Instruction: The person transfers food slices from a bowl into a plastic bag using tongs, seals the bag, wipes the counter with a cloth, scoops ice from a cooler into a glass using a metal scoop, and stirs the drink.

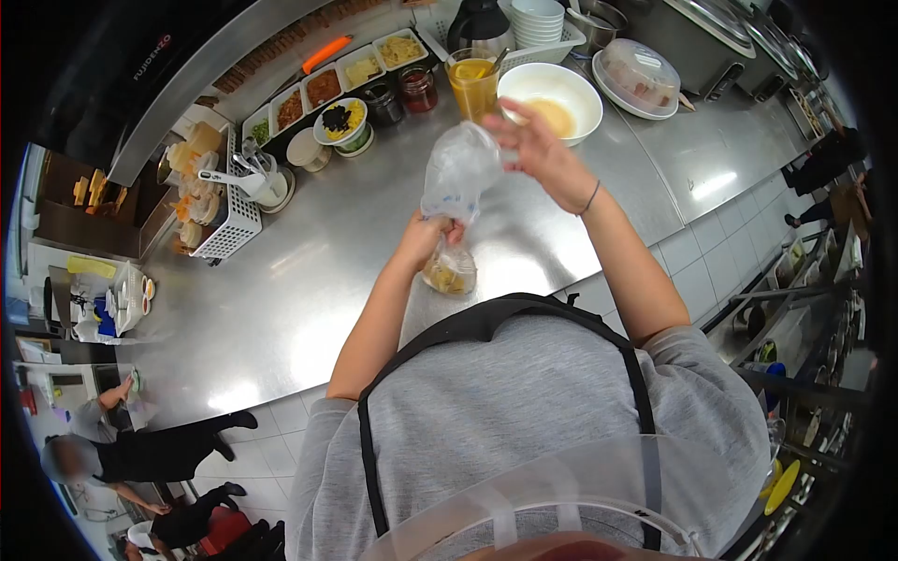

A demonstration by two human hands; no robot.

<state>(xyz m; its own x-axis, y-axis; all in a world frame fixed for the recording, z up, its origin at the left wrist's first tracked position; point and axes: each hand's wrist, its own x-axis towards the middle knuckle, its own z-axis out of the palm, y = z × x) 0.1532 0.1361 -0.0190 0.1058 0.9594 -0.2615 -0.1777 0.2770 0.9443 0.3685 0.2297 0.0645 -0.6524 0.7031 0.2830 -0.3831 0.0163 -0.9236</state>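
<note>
My left hand (432,239) is closed around the narrowed middle of a clear plastic bag (460,173). Above the fist the bag stands up loose and puffed, with faint blue marks. Below it, the bag's bulging bottom holds some yellow-brown food (450,274), whose kind I cannot make out. My right hand (547,154) is raised beside the bag's top, fingers apart and slightly blurred, with nothing visible in it. Just beyond that hand are a white bowl (585,103) with pale yellow liquid and a clear pitcher (472,89) of orange-yellow liquid with fruit slices.
Along the back of the steel counter (281,299) stand food trays (323,87), dark jars (418,91), a cup with yellow and black food (340,122) and a domed plate (639,79). A white basket (232,224) of containers sits left. Other people (154,458) stand at lower left.
</note>
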